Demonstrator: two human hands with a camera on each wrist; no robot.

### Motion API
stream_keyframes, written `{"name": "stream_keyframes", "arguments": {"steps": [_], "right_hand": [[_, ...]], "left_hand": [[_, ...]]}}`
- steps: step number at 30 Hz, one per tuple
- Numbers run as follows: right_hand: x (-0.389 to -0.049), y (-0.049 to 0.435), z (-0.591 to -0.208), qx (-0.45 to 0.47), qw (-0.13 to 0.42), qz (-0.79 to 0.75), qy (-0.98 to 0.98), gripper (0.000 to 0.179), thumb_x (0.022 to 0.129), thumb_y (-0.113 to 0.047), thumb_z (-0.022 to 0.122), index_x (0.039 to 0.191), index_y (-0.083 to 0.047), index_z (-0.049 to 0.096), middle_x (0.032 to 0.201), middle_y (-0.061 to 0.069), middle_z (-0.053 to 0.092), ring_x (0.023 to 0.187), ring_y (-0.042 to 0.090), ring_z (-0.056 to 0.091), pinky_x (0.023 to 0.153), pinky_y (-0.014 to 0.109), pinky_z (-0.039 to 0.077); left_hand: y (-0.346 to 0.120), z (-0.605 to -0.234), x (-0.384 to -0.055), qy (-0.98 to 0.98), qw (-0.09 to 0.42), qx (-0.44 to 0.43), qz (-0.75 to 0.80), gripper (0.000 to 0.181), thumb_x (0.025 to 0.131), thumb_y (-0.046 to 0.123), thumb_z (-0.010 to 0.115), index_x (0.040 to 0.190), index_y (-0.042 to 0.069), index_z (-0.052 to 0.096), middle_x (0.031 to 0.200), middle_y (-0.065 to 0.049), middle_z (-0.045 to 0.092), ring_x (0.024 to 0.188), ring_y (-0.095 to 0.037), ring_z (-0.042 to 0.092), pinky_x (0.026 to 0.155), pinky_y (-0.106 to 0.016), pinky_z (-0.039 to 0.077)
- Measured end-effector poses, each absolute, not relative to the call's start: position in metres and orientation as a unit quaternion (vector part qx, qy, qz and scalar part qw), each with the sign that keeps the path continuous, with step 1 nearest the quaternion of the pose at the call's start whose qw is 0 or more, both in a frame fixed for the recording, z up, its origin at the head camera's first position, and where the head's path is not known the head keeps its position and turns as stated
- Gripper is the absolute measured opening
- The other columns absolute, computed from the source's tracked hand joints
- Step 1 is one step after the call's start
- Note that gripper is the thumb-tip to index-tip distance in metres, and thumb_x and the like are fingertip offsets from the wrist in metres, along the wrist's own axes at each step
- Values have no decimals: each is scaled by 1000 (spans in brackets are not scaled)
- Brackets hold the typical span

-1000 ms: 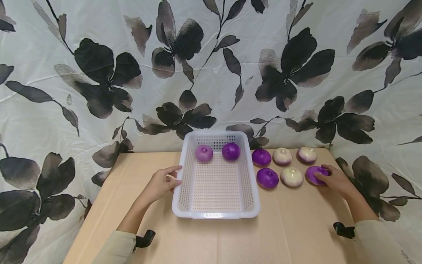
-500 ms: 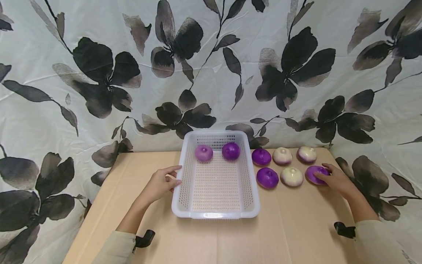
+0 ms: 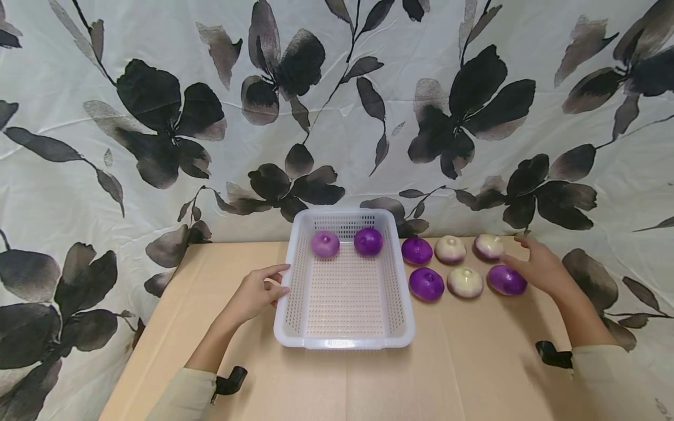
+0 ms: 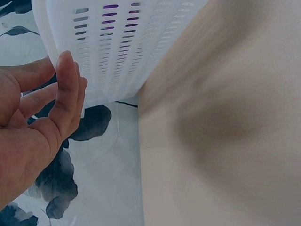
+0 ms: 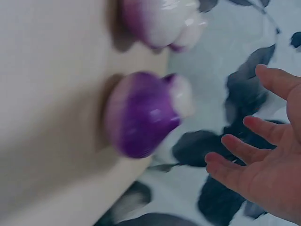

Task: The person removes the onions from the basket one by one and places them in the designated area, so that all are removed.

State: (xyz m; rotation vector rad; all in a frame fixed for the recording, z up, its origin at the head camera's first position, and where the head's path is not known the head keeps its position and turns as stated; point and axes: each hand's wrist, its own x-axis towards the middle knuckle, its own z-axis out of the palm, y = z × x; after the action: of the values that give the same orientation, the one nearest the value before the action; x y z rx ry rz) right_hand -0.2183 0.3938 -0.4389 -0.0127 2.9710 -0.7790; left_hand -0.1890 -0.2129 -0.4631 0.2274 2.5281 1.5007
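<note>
A white perforated plastic basket (image 3: 344,343) stands on the table with two purple onions (image 3: 325,244) at its far end. My left hand (image 3: 257,294) pinches the basket's left rim between thumb and fingers, as the left wrist view also shows. My right hand (image 3: 542,268) hovers at the far right with its fingers spread and nothing in them. Its fingertips are beside a whitish onion (image 3: 488,247) in the back row. Below them lies a purple onion (image 3: 507,280), shown larger in the right wrist view as a glossy purple onion (image 5: 141,117).
Right of the basket, more onions lie in two rows: purple onions (image 3: 427,285) nearest it, whitish onions (image 3: 466,282) beyond. A floral cloth (image 3: 368,117) hangs behind the wooden table (image 3: 347,380). Dark wrist cameras (image 3: 231,380) sit at both sleeves.
My right hand has let go of the front-row purple onion and moved up and back toward the whitish onion behind it. The left hand and basket have stayed put.
</note>
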Motion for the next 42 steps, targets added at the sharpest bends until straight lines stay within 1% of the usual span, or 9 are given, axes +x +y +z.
{"name": "stream_keyframes", "arguments": {"steps": [7, 12, 17, 20, 26, 31, 35, 39, 42], "right_hand": [[-227, 354, -408, -39, 15, -289, 956, 86, 102, -47, 61, 157, 8, 25, 157, 38, 31, 137, 63, 35, 107, 78, 36], [-236, 320, -388, -84, 3, -313, 946, 79, 101, -38, 66, 159, 1, 29, 159, 33, 32, 140, 59, 37, 111, 74, 37], [-249, 286, -373, -133, -3, -340, 931, 74, 100, -30, 69, 158, -1, 33, 161, 28, 33, 145, 53, 37, 117, 67, 35], [-258, 267, -370, -158, -3, -355, 921, 72, 99, -28, 70, 157, -3, 36, 161, 24, 35, 145, 49, 38, 119, 64, 35], [-279, 230, -370, -184, 30, -374, 908, 73, 99, -34, 71, 157, -6, 38, 161, 20, 38, 146, 45, 41, 120, 63, 35], [-293, 204, -377, -211, 60, -362, 906, 73, 98, -32, 72, 157, -5, 38, 161, 19, 40, 144, 45, 43, 116, 61, 42], [-304, 183, -383, -234, 76, -352, 903, 72, 97, -29, 73, 155, -3, 40, 158, 22, 44, 141, 46, 47, 115, 61, 44], [-313, 163, -384, -238, 94, -344, 904, 72, 95, -30, 74, 153, -1, 43, 155, 24, 47, 139, 46, 50, 116, 59, 43], [-321, 150, -386, -237, 106, -335, 906, 71, 95, -30, 73, 152, 2, 44, 152, 26, 49, 139, 46, 50, 116, 57, 44]], "left_hand": [[-213, -464, -189, 851, 96, 74, 510, 59, 92, -5, 70, 148, -3, 52, 112, -22, 62, 75, -19, 69, 66, -43, 65], [-212, -464, -188, 850, 95, 74, 512, 59, 92, -5, 71, 147, -4, 52, 112, -23, 62, 75, -19, 69, 67, -46, 65], [-213, -465, -188, 850, 94, 74, 513, 58, 92, -4, 70, 147, -3, 52, 112, -23, 63, 75, -19, 69, 70, -52, 64], [-213, -465, -188, 849, 94, 78, 514, 58, 92, -5, 70, 148, -3, 52, 112, -23, 63, 75, -19, 69, 70, -53, 64], [-214, -466, -189, 845, 96, 79, 519, 59, 92, -5, 69, 148, -3, 51, 112, -23, 63, 76, -20, 70, 70, -54, 64], [-215, -465, -188, 847, 97, 77, 516, 59, 92, -4, 70, 148, -3, 51, 112, -23, 63, 76, -19, 69, 70, -53, 64], [-216, -465, -188, 845, 98, 79, 519, 59, 93, -4, 70, 148, -4, 51, 112, -23, 62, 76, -19, 69, 69, -52, 64], [-215, -464, -187, 845, 96, 77, 520, 59, 92, -5, 70, 148, -3, 51, 112, -23, 62, 75, -18, 69, 70, -53, 64], [-215, -465, -187, 844, 96, 82, 521, 58, 93, -4, 69, 148, -5, 51, 112, -24, 62, 74, -16, 69, 69, -51, 64]]}}
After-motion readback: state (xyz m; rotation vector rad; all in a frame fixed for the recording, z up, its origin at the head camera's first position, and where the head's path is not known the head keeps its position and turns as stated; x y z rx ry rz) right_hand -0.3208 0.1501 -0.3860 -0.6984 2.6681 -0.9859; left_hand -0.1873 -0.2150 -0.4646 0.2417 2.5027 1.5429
